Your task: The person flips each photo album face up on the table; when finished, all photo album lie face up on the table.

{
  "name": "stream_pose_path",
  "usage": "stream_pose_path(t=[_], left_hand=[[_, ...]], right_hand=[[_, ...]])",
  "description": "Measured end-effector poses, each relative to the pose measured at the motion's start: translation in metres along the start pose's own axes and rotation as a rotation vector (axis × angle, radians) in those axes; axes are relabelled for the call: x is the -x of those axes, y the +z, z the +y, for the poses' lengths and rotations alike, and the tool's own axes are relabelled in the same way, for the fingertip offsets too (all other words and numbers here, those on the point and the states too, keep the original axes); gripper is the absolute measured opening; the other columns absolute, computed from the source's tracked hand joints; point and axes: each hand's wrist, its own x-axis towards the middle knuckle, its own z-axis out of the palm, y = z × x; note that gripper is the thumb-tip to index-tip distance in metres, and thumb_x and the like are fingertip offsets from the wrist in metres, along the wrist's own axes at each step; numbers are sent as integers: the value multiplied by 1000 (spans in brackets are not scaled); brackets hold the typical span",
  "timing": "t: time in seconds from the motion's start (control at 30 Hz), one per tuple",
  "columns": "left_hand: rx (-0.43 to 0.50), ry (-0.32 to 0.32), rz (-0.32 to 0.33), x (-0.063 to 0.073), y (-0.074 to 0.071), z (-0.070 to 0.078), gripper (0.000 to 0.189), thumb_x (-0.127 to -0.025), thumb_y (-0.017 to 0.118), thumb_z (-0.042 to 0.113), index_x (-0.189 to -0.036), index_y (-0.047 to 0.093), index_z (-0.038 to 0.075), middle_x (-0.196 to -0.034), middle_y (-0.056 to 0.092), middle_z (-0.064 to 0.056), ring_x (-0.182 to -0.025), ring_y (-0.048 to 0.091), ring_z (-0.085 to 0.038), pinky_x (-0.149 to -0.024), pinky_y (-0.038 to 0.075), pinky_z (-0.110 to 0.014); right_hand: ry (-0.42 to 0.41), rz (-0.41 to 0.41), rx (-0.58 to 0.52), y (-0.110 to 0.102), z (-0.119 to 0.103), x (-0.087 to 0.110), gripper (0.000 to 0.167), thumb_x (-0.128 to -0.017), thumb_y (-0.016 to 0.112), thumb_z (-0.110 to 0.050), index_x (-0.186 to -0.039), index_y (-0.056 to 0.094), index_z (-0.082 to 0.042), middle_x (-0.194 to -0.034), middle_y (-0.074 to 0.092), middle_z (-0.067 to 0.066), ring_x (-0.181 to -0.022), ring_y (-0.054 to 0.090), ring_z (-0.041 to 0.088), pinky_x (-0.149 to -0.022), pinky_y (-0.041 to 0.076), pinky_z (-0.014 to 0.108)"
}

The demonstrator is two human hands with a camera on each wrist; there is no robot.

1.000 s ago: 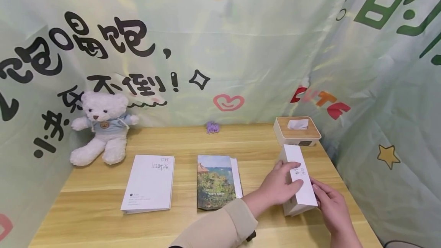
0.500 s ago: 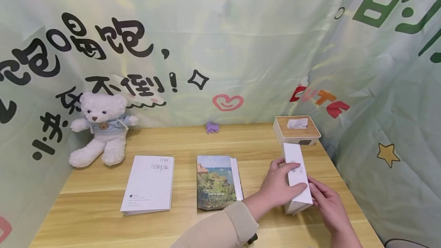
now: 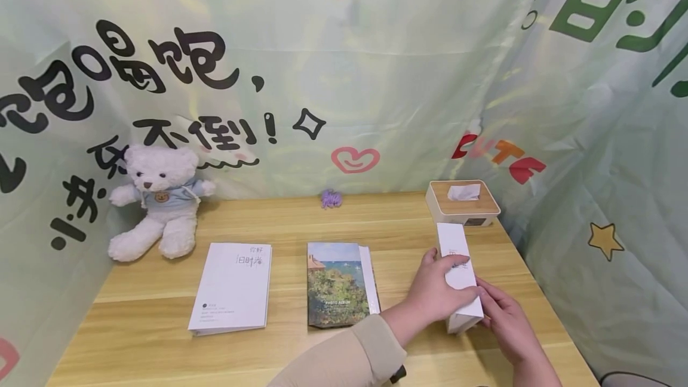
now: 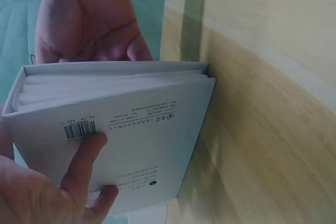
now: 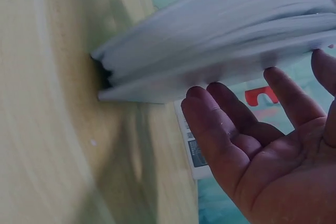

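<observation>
A white photo album [image 3: 450, 239] stands on edge at the right of the table, its narrow spine with handwriting-like print facing up. My left hand [image 3: 427, 294] reaches across and grips it over the spine, thumb on the spine. In the left wrist view, fingers [image 4: 86, 158] press the cover beside a barcode, and thick page edges show between the covers. On the album's other side is my right hand [image 3: 507, 318]; the right wrist view shows its spread fingertips [image 5: 197, 95] touching that cover, the palm turned toward it.
A landscape-covered photo album [image 3: 335, 291] lies mid-table, with another white album [image 3: 233, 285] left of it. Behind sit a white teddy bear [image 3: 161, 202], a small purple object [image 3: 331, 199] and a tissue box [image 3: 462, 217], close beyond the held album. Printed fabric encloses the table's back and sides.
The held album has shifted slightly left and turned a little, and my right hand has followed it leftward. My left hand keeps its grip. Other objects stay in place.
</observation>
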Motion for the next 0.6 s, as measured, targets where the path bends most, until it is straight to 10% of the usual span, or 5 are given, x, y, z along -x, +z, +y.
stream_pose_path(t=[0.3, 0.6], left_hand=[[102, -29, 46, 5, 0, -1, 54, -80, 92, 34, -131, 74, 35, -160, 39, -11, -123, 57, -22, -98, 48, -29], [87, -25, 73, 6, 5, -5, 53, -83, 91, 37, -132, 72, 40, -161, 36, -7, -123, 57, -25, -98, 49, -30]], right_hand=[[53, 11, 66, 0, 11, -3, 42, -115, 40, -11, -113, 70, -39, -104, 73, -17, -89, 70, 3, -71, 60, 24], [161, 73, 235, 2, 14, -5, 46, -116, 41, -17, -131, 57, 22, -88, 71, -6, -78, 64, 6, -67, 56, 23]])
